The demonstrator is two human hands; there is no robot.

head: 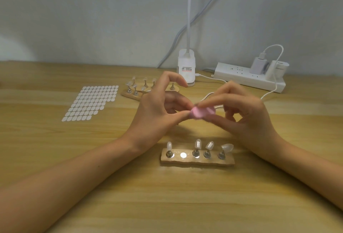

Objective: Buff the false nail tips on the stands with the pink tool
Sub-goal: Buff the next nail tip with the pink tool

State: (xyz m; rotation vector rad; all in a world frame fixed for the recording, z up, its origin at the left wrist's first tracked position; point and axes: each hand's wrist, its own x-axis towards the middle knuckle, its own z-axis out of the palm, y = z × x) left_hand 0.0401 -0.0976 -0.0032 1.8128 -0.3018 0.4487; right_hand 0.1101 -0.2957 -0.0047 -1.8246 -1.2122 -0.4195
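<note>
No text fully legible. Lamp clamp base (186,66) at the back of the bench carries a small label with red and dark print, too small to read. White adapter (279,68) on the power strip (239,78) has grey lettering, blurred. Faint marks on the near wooden nail stand (197,160), unreadable.

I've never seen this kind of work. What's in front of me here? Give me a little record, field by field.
Left hand: thumb and finger pinch at the left end of the pink tool
Right hand: pinches the tool's right end
Near wooden base: four nail tips on stands, one bare metal spot
Far wooden base: more tips on stands, partly behind the left hand
Sticker sheet: white ovals, on the table left of the far base
Back of table: lamp base, power strip
</note>
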